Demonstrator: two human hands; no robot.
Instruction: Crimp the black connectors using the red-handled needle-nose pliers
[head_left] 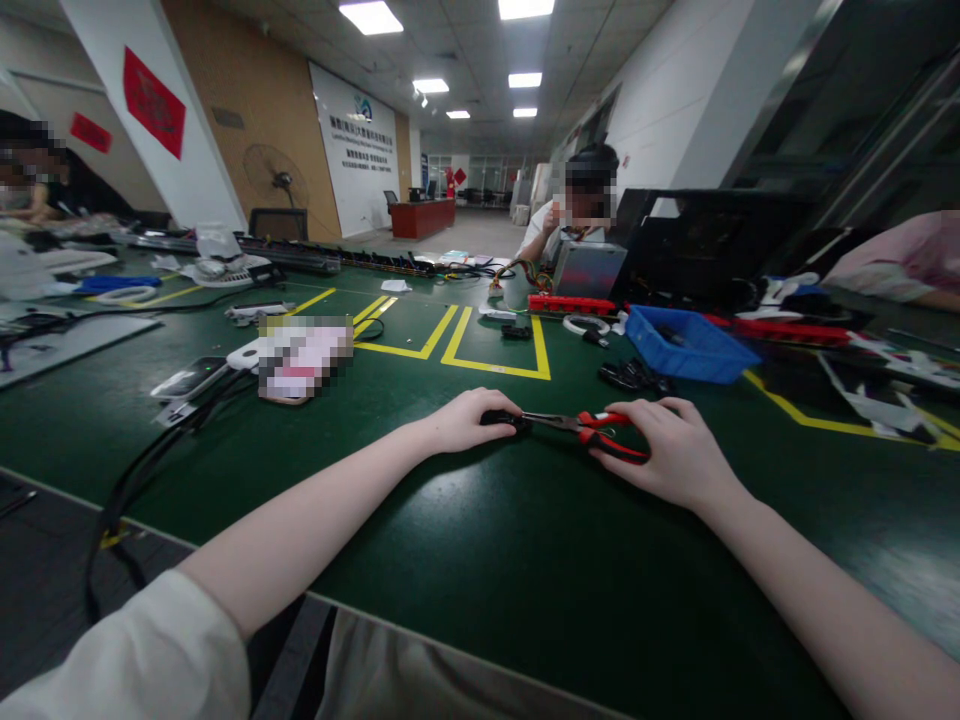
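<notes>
My left hand (472,418) is closed on a small black part (504,419), pinched between thumb and fingers just above the green table (480,560). What kind of part it is cannot be made out. Red-and-black needle-nose pliers (600,435) are in my right hand (675,452), fingers around the handles. The slim jaws point left and their tips meet the black part; whether they grip it is too small to tell. The handles stand somewhat apart.
A blue tray (690,345) with dark items stands at right, beside a pile of black pieces (634,376). At left lie a phone (304,365) and black cables (161,440). Across the table a person (585,190) sits behind a metal box (589,268).
</notes>
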